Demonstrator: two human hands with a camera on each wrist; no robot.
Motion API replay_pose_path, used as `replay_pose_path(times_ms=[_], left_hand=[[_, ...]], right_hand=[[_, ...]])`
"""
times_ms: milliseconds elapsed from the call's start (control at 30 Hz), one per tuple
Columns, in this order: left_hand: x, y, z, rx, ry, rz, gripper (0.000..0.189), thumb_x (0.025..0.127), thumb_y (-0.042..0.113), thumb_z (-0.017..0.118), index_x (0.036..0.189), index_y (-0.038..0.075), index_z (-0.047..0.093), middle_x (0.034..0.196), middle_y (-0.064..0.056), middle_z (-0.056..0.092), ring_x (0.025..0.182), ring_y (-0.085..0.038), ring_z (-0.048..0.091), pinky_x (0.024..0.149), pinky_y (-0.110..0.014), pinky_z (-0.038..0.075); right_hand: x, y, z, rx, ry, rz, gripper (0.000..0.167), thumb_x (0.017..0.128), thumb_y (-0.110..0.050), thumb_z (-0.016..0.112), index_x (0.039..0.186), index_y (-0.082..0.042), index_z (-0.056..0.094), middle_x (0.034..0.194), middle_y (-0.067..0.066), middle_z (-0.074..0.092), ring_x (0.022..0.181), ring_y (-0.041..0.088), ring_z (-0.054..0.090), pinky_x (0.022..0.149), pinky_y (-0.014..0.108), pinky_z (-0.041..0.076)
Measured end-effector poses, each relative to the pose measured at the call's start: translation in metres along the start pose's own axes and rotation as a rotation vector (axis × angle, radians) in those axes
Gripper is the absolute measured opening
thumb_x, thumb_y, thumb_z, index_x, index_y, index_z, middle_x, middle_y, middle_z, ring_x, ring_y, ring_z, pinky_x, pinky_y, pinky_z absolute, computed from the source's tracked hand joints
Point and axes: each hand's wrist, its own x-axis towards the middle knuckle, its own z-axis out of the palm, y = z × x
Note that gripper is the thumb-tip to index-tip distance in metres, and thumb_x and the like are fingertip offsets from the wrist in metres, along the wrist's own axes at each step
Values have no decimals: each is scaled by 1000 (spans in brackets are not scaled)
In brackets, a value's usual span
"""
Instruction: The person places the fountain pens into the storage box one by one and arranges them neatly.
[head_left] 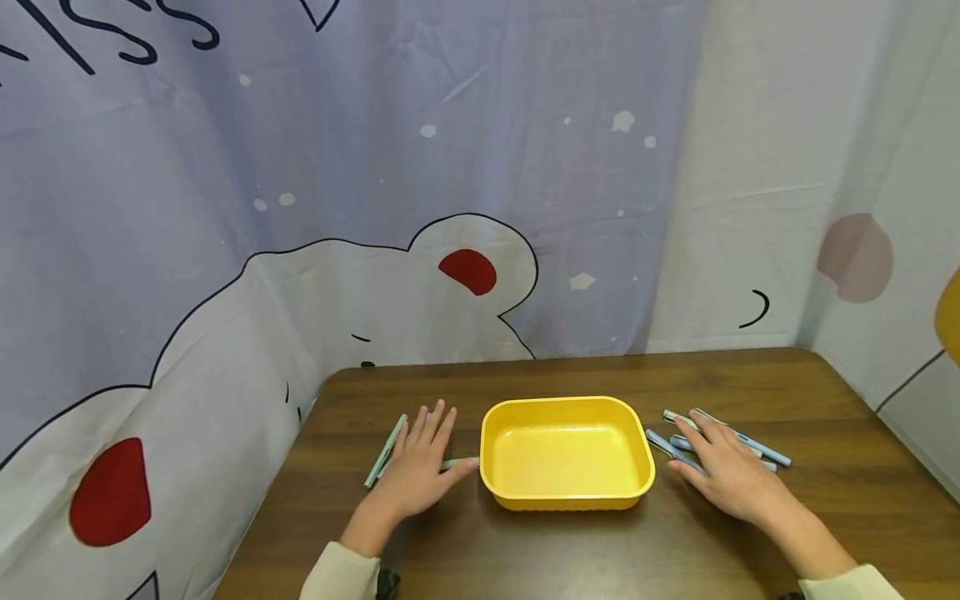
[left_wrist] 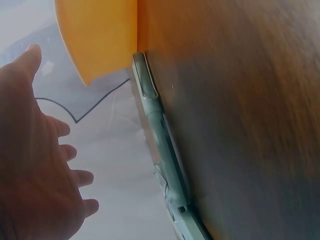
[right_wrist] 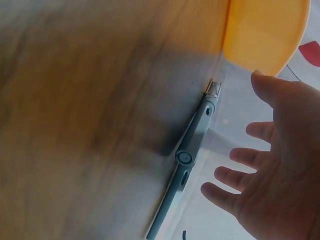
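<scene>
Across the brown table (head_left: 525, 554), you held your left hand (head_left: 416, 468) and right hand (head_left: 735, 477) spread and empty above loose pens (head_left: 386, 451), the yellow tray (head_left: 566, 503) between both hands, so a hasty sweep risked rolling pens away.

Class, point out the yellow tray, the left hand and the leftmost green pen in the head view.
Yellow tray (head_left: 567, 458): head view, inner floor.
Left hand (head_left: 413, 474): head view, back of the hand.
Leftmost green pen (head_left: 386, 451): head view, middle of its length.
</scene>
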Motion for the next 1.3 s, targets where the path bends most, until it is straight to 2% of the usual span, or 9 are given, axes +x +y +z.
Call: replay_pose_path(times_ms=[300, 667, 933, 1300], left_hand=[[3, 9, 7, 18, 21, 41, 87, 99, 65, 48, 164, 17, 16, 170, -6, 4, 156, -35, 3, 121, -64, 4], [9, 22, 12, 18, 6, 94, 87, 99, 63, 49, 164, 17, 15, 171, -8, 5, 156, -36, 4, 120, -66, 6], [13, 33, 15, 11, -5, 116, 87, 98, 64, 50, 164, 17, 17, 170, -7, 9, 156, -35, 5, 121, -65, 7], [20, 41, 26, 29, -34, 125, 89, 97, 67, 49, 163, 15, 20, 171, -7, 8, 156, -35, 6, 121, -64, 8]], right_hand=[[3, -5, 3, 10, -18, 0, 66, 98, -42, 66, 147, -1, 49, 146, 29, 47, 132, 53, 43, 102, 69, 39], [6, -10, 6, -5, -40, -13, 62, 96, -36, 70, 146, -4, 52, 137, 22, 55, 125, 45, 50, 96, 64, 46], [9, -10, 9, -24, -42, -48, 58, 92, -31, 75, 140, -3, 59, 130, 18, 59, 119, 41, 54, 93, 60, 49], [16, -9, 12, -94, -36, -119, 50, 85, -15, 82, 129, 1, 65, 118, 15, 62, 107, 34, 60, 87, 51, 53]])
